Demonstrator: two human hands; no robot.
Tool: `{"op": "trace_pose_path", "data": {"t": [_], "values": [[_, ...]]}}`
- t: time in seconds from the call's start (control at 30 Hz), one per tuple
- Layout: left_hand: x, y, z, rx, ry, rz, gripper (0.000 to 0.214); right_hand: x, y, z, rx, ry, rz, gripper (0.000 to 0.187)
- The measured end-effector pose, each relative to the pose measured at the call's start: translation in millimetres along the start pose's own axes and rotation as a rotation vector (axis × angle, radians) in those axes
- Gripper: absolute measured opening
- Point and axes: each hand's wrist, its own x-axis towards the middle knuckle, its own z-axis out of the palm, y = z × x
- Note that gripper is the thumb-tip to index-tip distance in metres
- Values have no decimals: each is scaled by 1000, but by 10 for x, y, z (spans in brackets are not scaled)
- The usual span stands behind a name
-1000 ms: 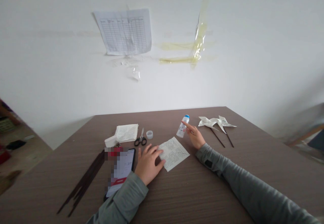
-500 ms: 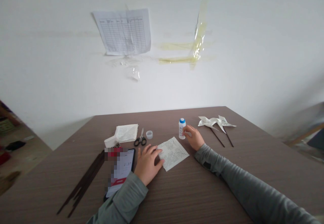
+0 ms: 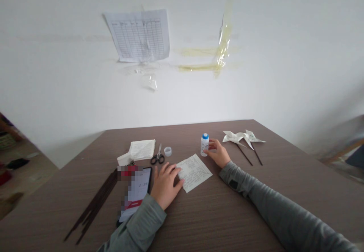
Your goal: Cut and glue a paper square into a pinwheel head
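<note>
My left hand point(image 3: 166, 187) lies spread, its fingertips resting on the left edge of a printed paper square point(image 3: 195, 173) with crease lines across it. My right hand point(image 3: 217, 153) is closed at the right side of a small white glue bottle point(image 3: 204, 147) with a blue top. The bottle stands upright just beyond the paper, the thumb at its near side and the other fingers partly hidden behind it. A loose translucent cap point(image 3: 167, 151) sits beyond my left hand, beside black-handled scissors point(image 3: 157, 158).
A stack of cut paper point(image 3: 142, 150) lies at the back left. Dark thin sticks point(image 3: 93, 206) and a phone point(image 3: 136, 195) are left of my left hand. Two paper pinwheels point(image 3: 241, 137) on sticks lie at the back right. A wall point(image 3: 182, 104) rises behind the table point(image 3: 244, 214).
My right hand's fingers have shifted around the glue bottle, and its label appears turned slightly. My left hand and the paper have stayed in place.
</note>
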Motion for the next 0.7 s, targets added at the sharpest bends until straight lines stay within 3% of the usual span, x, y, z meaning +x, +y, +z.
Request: {"op": "trace_pose_path", "data": {"t": [0.13,0.3,0.53,0.7], "values": [[-13,-5,-10,17,-11,7,50,42,-20,-8,-44,-28,0,34],[-48,-46,-27,58,0,-38,48,195,-48,106,25,-94,35,37],[-111,-199,-53,106,5,-77,51,483,-123,577,90,-226,50,33],[-141,-305,-56,153,-6,-88,53,584,-141,945,143,-304,34,41]]}}
